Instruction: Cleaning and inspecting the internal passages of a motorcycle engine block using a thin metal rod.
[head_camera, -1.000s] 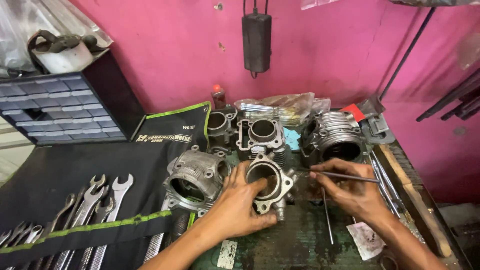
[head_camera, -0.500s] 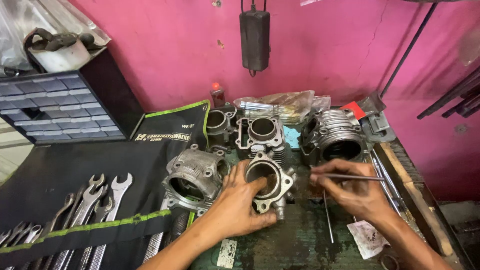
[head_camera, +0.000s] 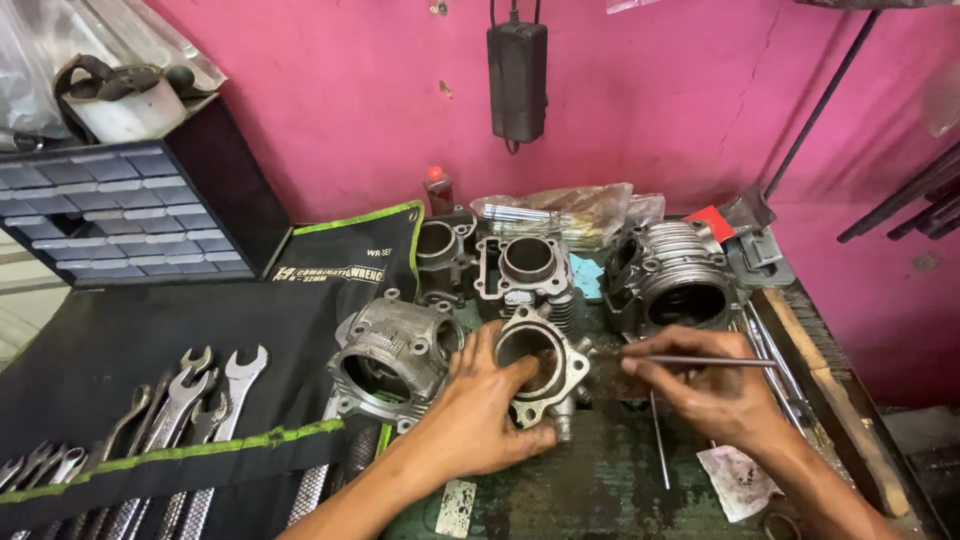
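1. Your left hand (head_camera: 480, 420) is wrapped around a grey metal engine cylinder (head_camera: 545, 365) in the middle of the counter (head_camera: 600, 480), with your fingers curled over its rim.
2. Your right hand (head_camera: 710, 395) is pinched shut on a thin metal rod (head_camera: 690, 360), and the rod's tip touches the cylinder's right side.
3. A clear plastic bag (head_camera: 570, 210) lies at the back edge, by the pink wall (head_camera: 650, 110).
4. A small red flat thing (head_camera: 712, 222) sits just right of the bag.
5. A white paper scrap (head_camera: 458, 505) lies at the front edge, and another scrap (head_camera: 735, 480) lies under your right wrist.
6. A black tool roll (head_camera: 150, 340) with wrenches (head_camera: 190, 400) fills the left side.
7. Bare green counter shows only at the front, between your arms.
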